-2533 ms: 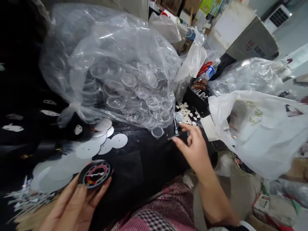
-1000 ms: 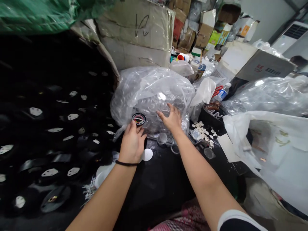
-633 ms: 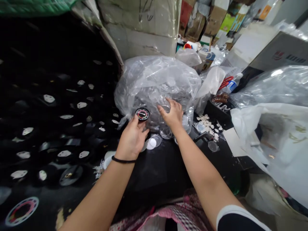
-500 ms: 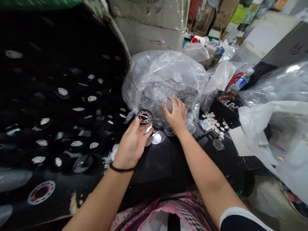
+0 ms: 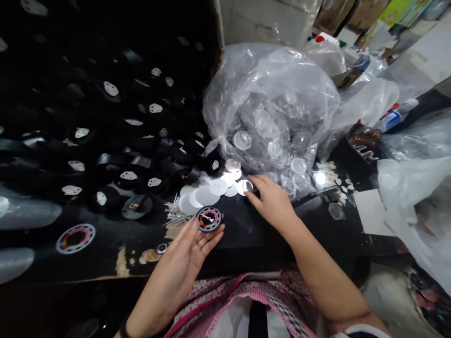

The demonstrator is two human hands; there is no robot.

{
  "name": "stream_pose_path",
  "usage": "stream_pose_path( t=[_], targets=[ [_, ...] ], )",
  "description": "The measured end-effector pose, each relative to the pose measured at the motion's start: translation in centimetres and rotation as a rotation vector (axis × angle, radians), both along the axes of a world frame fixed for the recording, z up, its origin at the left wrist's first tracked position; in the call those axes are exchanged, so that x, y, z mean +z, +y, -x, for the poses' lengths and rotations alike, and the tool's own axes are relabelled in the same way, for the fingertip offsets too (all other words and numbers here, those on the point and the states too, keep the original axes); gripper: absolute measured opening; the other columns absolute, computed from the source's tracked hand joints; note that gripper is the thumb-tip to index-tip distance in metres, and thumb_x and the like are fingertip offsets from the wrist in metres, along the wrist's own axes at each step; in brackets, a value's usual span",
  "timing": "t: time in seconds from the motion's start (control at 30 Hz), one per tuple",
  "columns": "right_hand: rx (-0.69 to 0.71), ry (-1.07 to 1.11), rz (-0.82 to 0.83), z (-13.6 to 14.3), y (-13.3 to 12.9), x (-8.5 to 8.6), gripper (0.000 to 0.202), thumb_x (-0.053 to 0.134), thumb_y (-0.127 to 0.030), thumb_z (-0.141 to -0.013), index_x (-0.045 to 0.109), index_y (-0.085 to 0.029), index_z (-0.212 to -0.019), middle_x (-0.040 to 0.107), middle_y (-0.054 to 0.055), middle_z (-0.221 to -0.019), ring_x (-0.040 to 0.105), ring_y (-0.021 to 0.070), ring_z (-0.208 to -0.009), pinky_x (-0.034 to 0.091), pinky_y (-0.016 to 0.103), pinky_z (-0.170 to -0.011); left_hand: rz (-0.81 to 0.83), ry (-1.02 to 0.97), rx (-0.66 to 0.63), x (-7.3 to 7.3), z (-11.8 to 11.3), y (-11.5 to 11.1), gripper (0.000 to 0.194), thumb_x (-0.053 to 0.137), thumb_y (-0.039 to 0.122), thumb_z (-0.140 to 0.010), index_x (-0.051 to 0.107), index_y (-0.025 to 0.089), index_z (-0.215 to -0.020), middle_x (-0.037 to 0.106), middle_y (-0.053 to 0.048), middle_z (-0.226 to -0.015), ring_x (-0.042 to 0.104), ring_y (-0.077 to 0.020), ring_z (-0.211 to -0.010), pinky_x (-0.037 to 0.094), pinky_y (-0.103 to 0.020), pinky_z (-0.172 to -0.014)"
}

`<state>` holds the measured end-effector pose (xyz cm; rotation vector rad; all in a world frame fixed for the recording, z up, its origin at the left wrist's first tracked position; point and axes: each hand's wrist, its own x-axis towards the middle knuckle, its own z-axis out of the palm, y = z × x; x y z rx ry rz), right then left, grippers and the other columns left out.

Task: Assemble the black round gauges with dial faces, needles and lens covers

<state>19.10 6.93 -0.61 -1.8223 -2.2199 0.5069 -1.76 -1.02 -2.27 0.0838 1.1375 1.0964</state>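
My left hand (image 5: 197, 249) holds a small round gauge (image 5: 209, 218) by its edge, its black, red and white dial and white pointer facing up. My right hand (image 5: 273, 199) pinches a clear round plastic cover (image 5: 247, 186) between thumb and fingers, just over the white discs. Several white discs (image 5: 200, 195) lie in an overlapping row on the black table, beyond the gauge. Behind my right hand a clear plastic bag (image 5: 268, 70) spills many clear covers (image 5: 275, 148). Thin white pointers (image 5: 172, 211) lie in a small pile left of the discs.
Black gauge bodies with white metal plates (image 5: 128, 175) crowd the left side. A loose printed dial (image 5: 75, 238) lies near the front edge. To the right are small pale parts (image 5: 327, 173), a white card (image 5: 374, 211) and a white plastic bag (image 5: 405, 188).
My right hand has left the bag of clear covers and come nearer, now with one cover in its fingers. My left hand has lowered the gauge towards me. The view has shifted.
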Motion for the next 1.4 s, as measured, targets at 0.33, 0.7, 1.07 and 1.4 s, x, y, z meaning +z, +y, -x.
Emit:
stream_pose_path(
  t=[0.33,0.7,1.07,1.4],
  targets=[
    [0.051,-0.051,0.101,0.3,0.9,-0.3,0.042,0.062,-0.027,-0.093,0.061,-0.019,-0.135,0.059,0.016,-0.134,0.06,0.0348,-0.122,0.049,0.052,-0.103,0.04,-0.196,-0.03,-0.3,-0.8,-0.8,0.033,0.083,0.038,-0.079,0.075,0.021,-0.107,0.075,-0.009,-0.121,0.074,-0.0283,-0.105,0.062,-0.035,-0.089],
    [-0.114,0.45,0.148,0.8,-0.8,0.7,0.028,0.06,-0.022,-0.09,0.062,-0.022,-0.117,0.065,0.006,-0.098,0.066,0.0188,-0.078,0.058,0.036,-0.076,0.018,-0.213,-0.079,-0.1,-0.1,-1.0,0.032,0.078,0.041,-0.083,0.076,0.02,-0.108,0.075,-0.013,-0.12,0.072,-0.0289,-0.111,0.06,-0.039,-0.094],
    [0.151,0.492,0.112,5.1,-4.6,2.3,0.024,0.051,-0.034,-0.102,0.07,-0.026,-0.113,0.063,0.007,-0.116,0.064,0.0165,-0.091,0.055,0.033,-0.085,-0.157,0.07,-0.139,0.0,-0.8,-1.0,0.04,0.086,0.039,-0.074,0.078,0.029,-0.112,0.073,-0.006,-0.126,0.071,-0.0291,-0.11,0.063,-0.034,-0.086],
    [0.134,0.277,-0.124,7.6,-3.9,0.7,0.046,0.027,-0.033,-0.107,0.052,-0.022,-0.071,0.061,0.004,-0.067,0.055,0.0177,-0.064,0.037,0.033,-0.068,-0.136,0.302,-0.102,0.7,-1.1,-1.1,0.032,0.086,0.016,-0.069,0.081,0.027,-0.099,0.079,-0.004,-0.109,0.071,-0.0311,-0.11,0.055,-0.038,-0.099]
  ],
)
